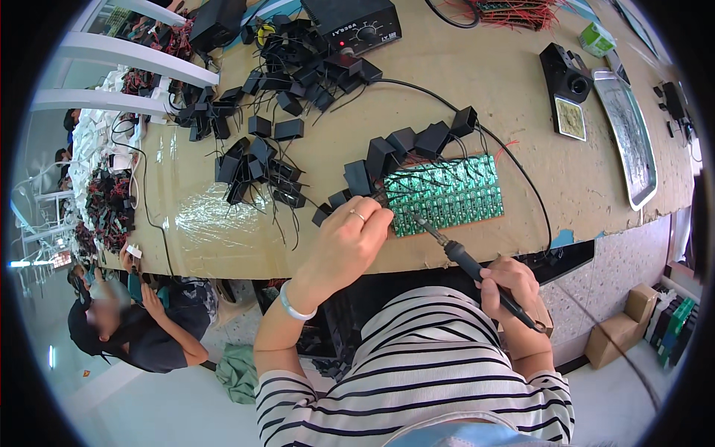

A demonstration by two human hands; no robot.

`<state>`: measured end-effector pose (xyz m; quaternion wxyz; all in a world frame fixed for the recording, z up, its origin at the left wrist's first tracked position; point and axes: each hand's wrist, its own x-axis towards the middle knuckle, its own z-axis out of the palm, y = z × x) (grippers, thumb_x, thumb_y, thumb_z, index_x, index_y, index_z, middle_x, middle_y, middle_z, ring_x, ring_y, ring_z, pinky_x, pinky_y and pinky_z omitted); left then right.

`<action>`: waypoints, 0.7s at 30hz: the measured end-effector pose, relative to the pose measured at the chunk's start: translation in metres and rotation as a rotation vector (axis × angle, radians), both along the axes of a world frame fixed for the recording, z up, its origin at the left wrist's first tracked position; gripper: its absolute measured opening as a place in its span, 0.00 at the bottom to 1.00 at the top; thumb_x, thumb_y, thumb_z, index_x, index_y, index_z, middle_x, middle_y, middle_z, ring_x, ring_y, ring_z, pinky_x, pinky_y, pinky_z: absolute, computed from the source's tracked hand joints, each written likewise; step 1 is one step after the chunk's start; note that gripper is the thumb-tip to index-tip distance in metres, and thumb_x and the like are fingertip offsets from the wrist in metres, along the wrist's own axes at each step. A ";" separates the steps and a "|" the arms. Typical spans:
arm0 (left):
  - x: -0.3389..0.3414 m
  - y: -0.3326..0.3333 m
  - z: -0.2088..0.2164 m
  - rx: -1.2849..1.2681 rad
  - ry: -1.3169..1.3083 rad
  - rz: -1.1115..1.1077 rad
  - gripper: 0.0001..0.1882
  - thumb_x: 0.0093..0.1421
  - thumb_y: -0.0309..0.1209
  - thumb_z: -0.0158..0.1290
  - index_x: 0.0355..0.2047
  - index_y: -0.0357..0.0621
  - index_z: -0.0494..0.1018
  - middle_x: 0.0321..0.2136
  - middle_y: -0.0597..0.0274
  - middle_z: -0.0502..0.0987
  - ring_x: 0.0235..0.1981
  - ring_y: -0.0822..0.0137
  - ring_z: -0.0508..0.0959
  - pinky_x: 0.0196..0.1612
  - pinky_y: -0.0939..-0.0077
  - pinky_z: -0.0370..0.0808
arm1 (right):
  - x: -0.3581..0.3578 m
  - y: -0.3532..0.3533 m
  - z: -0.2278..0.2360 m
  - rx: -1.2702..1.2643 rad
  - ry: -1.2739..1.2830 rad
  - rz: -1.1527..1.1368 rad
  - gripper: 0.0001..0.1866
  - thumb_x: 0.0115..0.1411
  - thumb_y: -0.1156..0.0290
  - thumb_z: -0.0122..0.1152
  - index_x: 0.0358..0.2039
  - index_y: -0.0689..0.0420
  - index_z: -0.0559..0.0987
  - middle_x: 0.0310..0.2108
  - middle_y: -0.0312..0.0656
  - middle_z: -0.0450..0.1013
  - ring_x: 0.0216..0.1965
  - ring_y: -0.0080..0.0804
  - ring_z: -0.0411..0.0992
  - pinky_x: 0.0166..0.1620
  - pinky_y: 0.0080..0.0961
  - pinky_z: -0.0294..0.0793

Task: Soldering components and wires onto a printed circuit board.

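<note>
A green circuit board panel [447, 192], divided into rows of small boards, lies near the table's front edge. My right hand [510, 287] is closed round the dark handle of a soldering iron [465, 262]. Its metal tip points at the lower left part of the panel; whether it touches cannot be made out. At the panel's left edge, my left hand [350, 242] pinches its fingers together, hiding what they hold. Several black box-shaped parts [380, 157] sit along the panel's far and left sides, their black wires running over it.
Many black boxes with wires [257, 167] lie piled at the left. A black control unit with a knob [361, 26] stands behind. An iron stand with a sponge [570, 119] and a metal tray [629, 141] are at the right. Another person [141, 328] sits at the left.
</note>
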<state>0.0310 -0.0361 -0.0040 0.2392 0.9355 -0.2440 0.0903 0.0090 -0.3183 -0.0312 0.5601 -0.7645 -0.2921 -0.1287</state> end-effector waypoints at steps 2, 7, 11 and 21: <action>0.001 -0.001 -0.002 0.005 -0.002 0.040 0.09 0.50 0.18 0.59 0.32 0.39 0.73 0.30 0.60 0.69 0.32 0.61 0.75 0.36 0.69 0.77 | 0.002 0.003 -0.004 0.023 0.018 0.023 0.13 0.46 0.89 0.63 0.33 0.64 0.75 0.25 0.45 0.77 0.18 0.35 0.74 0.23 0.28 0.75; 0.005 -0.006 -0.005 0.014 -0.026 0.044 0.09 0.50 0.18 0.59 0.31 0.39 0.72 0.29 0.60 0.69 0.32 0.62 0.75 0.36 0.69 0.77 | 0.004 0.008 -0.005 0.006 -0.007 0.022 0.12 0.47 0.88 0.64 0.33 0.64 0.76 0.25 0.44 0.77 0.19 0.36 0.75 0.23 0.28 0.75; 0.003 -0.005 -0.013 0.023 -0.060 0.063 0.09 0.49 0.19 0.60 0.30 0.39 0.72 0.28 0.60 0.68 0.30 0.63 0.74 0.34 0.70 0.76 | 0.004 0.008 -0.006 -0.048 -0.047 0.040 0.12 0.47 0.85 0.66 0.33 0.64 0.76 0.24 0.42 0.77 0.20 0.35 0.75 0.23 0.28 0.76; 0.003 -0.006 -0.019 0.052 -0.074 0.055 0.10 0.47 0.20 0.60 0.27 0.39 0.70 0.27 0.59 0.66 0.30 0.62 0.73 0.33 0.69 0.76 | 0.005 0.010 0.001 -0.243 -0.313 0.163 0.12 0.46 0.82 0.68 0.33 0.63 0.77 0.22 0.38 0.73 0.19 0.31 0.72 0.24 0.25 0.76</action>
